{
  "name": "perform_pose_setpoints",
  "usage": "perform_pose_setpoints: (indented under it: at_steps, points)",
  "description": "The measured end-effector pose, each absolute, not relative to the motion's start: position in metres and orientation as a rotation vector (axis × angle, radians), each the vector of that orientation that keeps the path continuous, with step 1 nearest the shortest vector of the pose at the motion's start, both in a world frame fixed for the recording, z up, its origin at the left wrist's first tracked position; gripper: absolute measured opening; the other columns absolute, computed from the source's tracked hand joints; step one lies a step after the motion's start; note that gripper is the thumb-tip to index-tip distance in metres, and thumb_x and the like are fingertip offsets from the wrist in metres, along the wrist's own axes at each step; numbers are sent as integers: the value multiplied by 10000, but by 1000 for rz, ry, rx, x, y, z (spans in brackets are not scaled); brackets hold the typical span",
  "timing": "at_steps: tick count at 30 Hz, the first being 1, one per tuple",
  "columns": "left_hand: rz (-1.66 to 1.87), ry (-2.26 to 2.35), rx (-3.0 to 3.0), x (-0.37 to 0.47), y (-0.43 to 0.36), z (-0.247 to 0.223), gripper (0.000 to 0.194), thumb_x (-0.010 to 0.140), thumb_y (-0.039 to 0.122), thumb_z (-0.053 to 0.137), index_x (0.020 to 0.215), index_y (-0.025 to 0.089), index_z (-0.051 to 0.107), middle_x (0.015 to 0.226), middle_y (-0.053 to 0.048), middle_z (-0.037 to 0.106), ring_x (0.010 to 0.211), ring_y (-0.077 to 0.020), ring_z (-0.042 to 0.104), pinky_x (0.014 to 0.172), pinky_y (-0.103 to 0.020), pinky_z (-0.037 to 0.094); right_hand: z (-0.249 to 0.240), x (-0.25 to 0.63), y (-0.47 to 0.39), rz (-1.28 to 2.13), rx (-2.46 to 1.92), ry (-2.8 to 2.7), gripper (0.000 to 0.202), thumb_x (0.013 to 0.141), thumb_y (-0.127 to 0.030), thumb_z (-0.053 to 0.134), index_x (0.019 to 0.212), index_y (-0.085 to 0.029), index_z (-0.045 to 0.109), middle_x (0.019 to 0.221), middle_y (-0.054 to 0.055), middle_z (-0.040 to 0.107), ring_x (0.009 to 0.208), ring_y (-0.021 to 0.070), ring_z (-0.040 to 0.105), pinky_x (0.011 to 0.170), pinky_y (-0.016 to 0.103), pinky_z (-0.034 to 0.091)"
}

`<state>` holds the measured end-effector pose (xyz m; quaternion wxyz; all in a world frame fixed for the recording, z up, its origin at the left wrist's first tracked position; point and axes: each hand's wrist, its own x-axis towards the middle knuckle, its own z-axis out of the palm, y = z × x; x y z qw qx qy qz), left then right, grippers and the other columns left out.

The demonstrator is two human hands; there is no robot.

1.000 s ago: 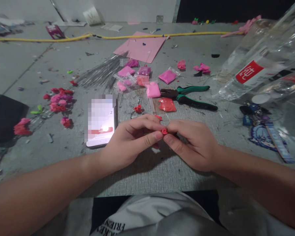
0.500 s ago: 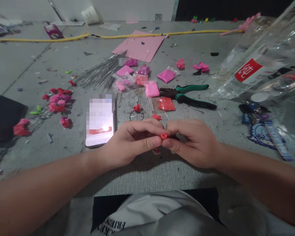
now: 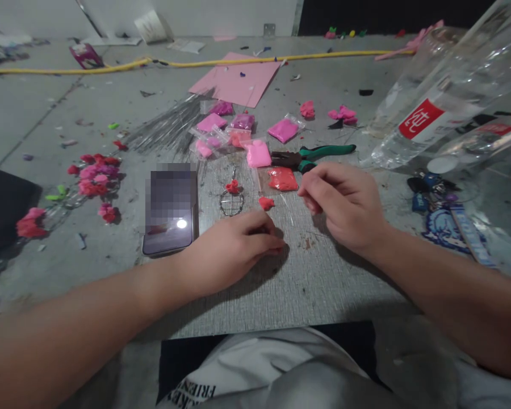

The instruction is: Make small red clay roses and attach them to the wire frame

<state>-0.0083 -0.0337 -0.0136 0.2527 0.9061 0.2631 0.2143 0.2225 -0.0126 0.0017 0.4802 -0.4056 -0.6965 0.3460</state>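
Lying on table (image 3: 247,301) just beyond left hand (image 3: 230,250), red clay lump (image 3: 266,203) looks light, soft, easily dented; best pinched gently at edges. Left hand's fingers bent; right hand (image 3: 349,207) curled near pliers (image 3: 330,150). Cannot tell whether either grips anything.

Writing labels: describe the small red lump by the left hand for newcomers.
In the head view, find the green-handled pliers; just below lies a red bagged packet. The small red lump sits further down, slightly left, just above the left hand. It is unbagged and apart from the round wire frame.
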Motion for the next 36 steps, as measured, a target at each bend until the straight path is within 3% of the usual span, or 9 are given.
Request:
perform_pose_setpoints:
  at_steps: [7, 14, 17, 20, 23, 25, 28, 32, 36]
  points:
    - [369, 765, 2743, -12, -38, -14, 348, 983, 100, 504, 1247, 188, 714, 1153, -109, 661, 991, -235, 636, 869, -364, 545, -2, 223, -2, 714, -1120, -1961, 226, 987, -311, 622, 803, -184, 653, 681, -16, 583, 602, 120, 492, 561, 276, 387]
    - [461, 903, 2607, -12, -35, -14, 323, 1014, 125, 454, 1183, 204, 718, 1114, -93, 663, 984, -209, 661, 885, -350, 562, -14, 220, 7, 395, -1104, -2388, 168, 984, -225, 600, 1055, -134, 722, 1009, 110, 709, 936, 233, 637, 830, 357, 477]
    - [592, 1319, 2791, -12, -42, -1, 303, 1006, 235, 524, 1258, 221, 691, 1233, -172, 638, 1094, -332, 621, 933, -526, 543, -15, 215, 5, 326, -1124, -2473, 250, 1021, -284, 560, 1105, -118, 726, 1045, 145, 684, 1002, 274, 623, 884, 401, 487]
    - [618, 1861, 2756, -16, -48, 11, 608, 947, 435, 657, 1511, 255, 518, 1574, -268, 372, 1399, -578, 377, 1045, -806, 331, -16, 211, 4, 316, -1154, -2516, 267, 1032, -296, 547, 1093, -112, 731, 1055, 150, 675, 1017, 288, 620, 905, 423, 493]
    - [569, 2047, 2644, -22, -47, 13, 646, 956, 521, 633, 1535, 278, 482, 1558, -275, 405, 1266, -587, 543, 991, -910, 220, -15, 212, 4, 383, -1142, -2466, 200, 1010, -291, 611, 1052, -130, 722, 1081, 139, 688, 1016, 280, 633, 901, 417, 496]
    - [503, 2087, 2603, -26, -43, 13, 670, 957, 569, 613, 1530, 245, 492, 1533, -301, 428, 1144, -550, 643, 996, -909, 201, -15, 213, 4, 437, -1133, -2416, 137, 985, -270, 664, 1034, -152, 711, 1070, 120, 691, 1015, 268, 638, 900, 406, 493]
    - [547, 2072, 2593, -24, -40, 13, 705, 947, 580, 618, 1528, 201, 491, 1545, -320, 403, 1210, -554, 606, 1051, -869, 215, -11, 213, 3, 488, -1140, -2347, 76, 948, -223, 712, 999, -170, 695, 1063, 100, 678, 980, 242, 633, 872, 382, 486]
    - [710, 1573, 2648, -13, -45, 7, 625, 972, 502, 602, 1473, 139, 517, 1407, -253, 541, 1277, -415, 581, 1053, -586, 494, -5, 212, -3, 548, -1030, -2299, 63, 931, -180, 713, 976, -165, 671, 978, 71, 683, 855, 197, 619, 765, 326, 479]
    - [770, 1351, 2586, -6, -51, -4, 377, 1022, 328, 560, 1342, 129, 580, 1302, -190, 652, 1173, -319, 654, 967, -466, 563, -2, 211, -13, 475, -830, -2318, 55, 952, -149, 665, 995, -183, 670, 943, 57, 714, 882, 203, 649, 809, 342, 504]
